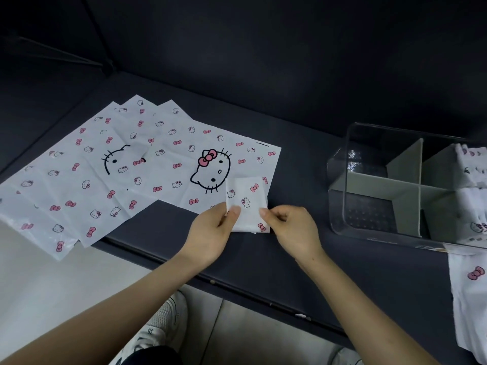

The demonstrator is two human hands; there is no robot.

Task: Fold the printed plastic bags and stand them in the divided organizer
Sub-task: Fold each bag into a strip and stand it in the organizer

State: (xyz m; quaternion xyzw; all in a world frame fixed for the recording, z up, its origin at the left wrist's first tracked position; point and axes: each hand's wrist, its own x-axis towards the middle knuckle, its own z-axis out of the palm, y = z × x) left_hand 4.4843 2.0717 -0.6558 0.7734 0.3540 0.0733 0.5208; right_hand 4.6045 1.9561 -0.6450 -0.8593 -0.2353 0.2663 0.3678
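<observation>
head view: folded bag (246, 204) is a small white rectangle, several layers thick, printed with pink bows and little cat faces. it sits over the front middle of the bench (263, 259), its top edge overlapping the nearest flat sheet. cannot tell if it rests on the bench or is lifted a bit. left hand (210, 233) pinches its lower left edge, thumb on top, fingers underneath. right hand (292, 230) pinches the lower right edge, thumb on top, other fingers curled below. both hands hold the same bag, close together.

flat bags (105, 167) are fanned out to the left, unfolded and overlapping, crease lines showing. two of them have a big cat face print. their left ends hang past the bench front edge. organizer (395, 185) is at right, a clear-walled box well apart from the hands. a grey cross divider (405, 191) splits it into four compartments. stored bags (471, 164) stand in the far right compartment, with more in the near right one, partly cut by the frame edge. loose bag (469, 285) drapes over the bench front edge, just in front of the organizer. white shoe (163, 320) is on the pale floor (52, 285), below between the forearms.
</observation>
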